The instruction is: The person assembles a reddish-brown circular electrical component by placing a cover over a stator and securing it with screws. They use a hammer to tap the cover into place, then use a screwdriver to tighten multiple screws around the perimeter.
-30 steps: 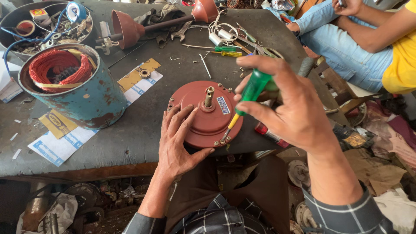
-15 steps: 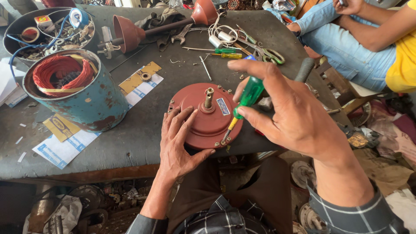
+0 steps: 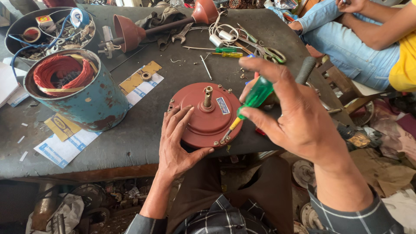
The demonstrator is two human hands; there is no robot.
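A round reddish-brown fan motor housing point(image 3: 203, 117) with a short metal shaft at its centre lies at the near edge of the dark worktable point(image 3: 173, 78). My left hand point(image 3: 177, 145) rests flat on the housing's left and front rim, fingers spread. In my right hand point(image 3: 294, 117) is a green-handled screwdriver point(image 3: 251, 102), tilted, its tip on a screw at the housing's front right rim.
A rusty blue tin point(image 3: 76, 93) with a red wire coil stands at left. A black bowl point(image 3: 47, 26) of odd parts, reddish fan canopies on a rod point(image 3: 164, 24), screwdrivers, a wrench and scissors point(image 3: 268, 52) lie farther back. Another person point(image 3: 368, 39) sits at right.
My right hand with the screwdriver has shifted slightly around the handle while the tip stays at the same screw. My left hand stays on the housing.
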